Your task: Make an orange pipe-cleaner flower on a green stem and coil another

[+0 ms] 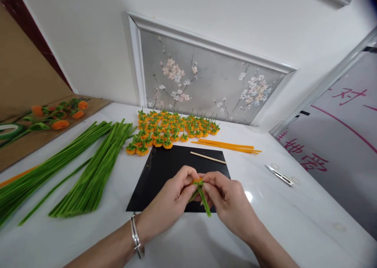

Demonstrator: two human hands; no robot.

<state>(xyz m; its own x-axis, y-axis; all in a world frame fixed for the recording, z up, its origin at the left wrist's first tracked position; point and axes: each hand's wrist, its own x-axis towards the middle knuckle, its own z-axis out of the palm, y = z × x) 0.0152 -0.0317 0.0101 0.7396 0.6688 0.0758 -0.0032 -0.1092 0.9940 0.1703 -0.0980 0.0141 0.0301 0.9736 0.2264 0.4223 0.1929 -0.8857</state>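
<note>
Between my two hands, above the black mat (165, 170), is a small pipe-cleaner flower (200, 183) with an orange head and green parts. A green stem end hangs down from it toward me. My left hand (173, 193) pinches the flower from the left with thumb and fingers. From the other side, my right hand (228, 193) closes its thumb and fingertips on the same flower. Fingers cover much of it. A thin wooden stick (208, 157) lies on the mat just beyond my hands.
Rows of finished orange flowers (167, 128) stand behind the mat. Green pipe cleaners (91, 174) lie in bundles at left, orange pipe cleaners (229, 145) at back right. Small scissors (279, 175) rest at right. Cardboard (97, 105) at far left bears a flower spray (60, 124) and green tape (11, 130).
</note>
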